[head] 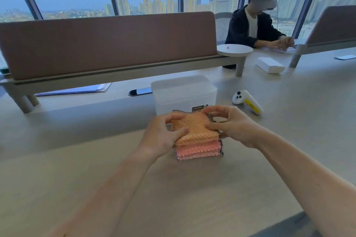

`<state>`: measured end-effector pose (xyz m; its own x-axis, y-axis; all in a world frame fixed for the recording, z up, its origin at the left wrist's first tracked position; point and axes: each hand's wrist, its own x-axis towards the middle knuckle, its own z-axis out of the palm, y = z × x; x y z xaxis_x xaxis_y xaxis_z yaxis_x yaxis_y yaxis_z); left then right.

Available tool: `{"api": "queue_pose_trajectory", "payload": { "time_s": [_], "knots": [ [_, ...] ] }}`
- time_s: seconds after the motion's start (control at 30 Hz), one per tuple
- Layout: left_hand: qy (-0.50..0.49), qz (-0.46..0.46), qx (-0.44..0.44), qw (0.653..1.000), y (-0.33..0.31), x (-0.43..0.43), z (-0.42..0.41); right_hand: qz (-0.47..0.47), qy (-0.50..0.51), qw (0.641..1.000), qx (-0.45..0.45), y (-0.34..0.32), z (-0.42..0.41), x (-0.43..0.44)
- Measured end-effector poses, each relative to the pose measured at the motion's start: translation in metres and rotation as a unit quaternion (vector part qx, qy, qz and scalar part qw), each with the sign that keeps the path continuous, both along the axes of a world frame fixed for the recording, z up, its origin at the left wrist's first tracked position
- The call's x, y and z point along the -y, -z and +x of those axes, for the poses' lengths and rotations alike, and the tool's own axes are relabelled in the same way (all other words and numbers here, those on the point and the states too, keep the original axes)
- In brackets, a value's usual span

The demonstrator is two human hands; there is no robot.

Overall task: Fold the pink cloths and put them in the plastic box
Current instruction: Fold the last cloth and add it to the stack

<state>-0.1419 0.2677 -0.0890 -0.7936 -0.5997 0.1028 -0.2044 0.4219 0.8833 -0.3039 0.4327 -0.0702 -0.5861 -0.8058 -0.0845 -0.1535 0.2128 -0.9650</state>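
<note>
A stack of folded cloths sits on the table in front of me: an orange cloth (194, 128) with black mesh edging on top, pink cloths (198, 150) beneath it. My left hand (161, 134) grips the stack's left side, thumb pressed on the orange cloth. My right hand (229, 125) pinches the right side at the mesh edge. Directly behind the stack stands the translucent plastic box (183, 92); a dark label shows on its front wall, and I cannot tell what is inside.
A white and yellow controller (247, 101) lies right of the box. A brown desk divider (107, 44) runs across the back, with papers (77, 89) under it. A white carton (269, 64) and round white tray (234, 50) sit far right, near a seated person (256, 23).
</note>
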Motion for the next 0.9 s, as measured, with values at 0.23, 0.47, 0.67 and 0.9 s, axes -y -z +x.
{"api": "queue_pose_trajectory", "payload": {
  "time_s": [0.23,0.47,0.67,0.9],
  "knots": [
    [-0.019,-0.097,0.002,0.995,0.006,-0.011,0.0,0.002,0.009,0.999,-0.039,0.011,-0.005,0.0],
    [-0.028,-0.139,0.009,0.99,0.01,-0.015,0.002,0.012,0.007,0.996,-0.092,0.02,-0.002,-0.002],
    [-0.054,-0.264,0.035,0.962,0.009,-0.02,0.011,0.068,0.044,0.923,-0.375,0.013,-0.004,-0.004],
    [0.107,-0.367,0.156,0.911,0.036,-0.025,0.005,0.215,-0.119,0.825,-0.508,0.036,0.029,0.012]
  ]
}}
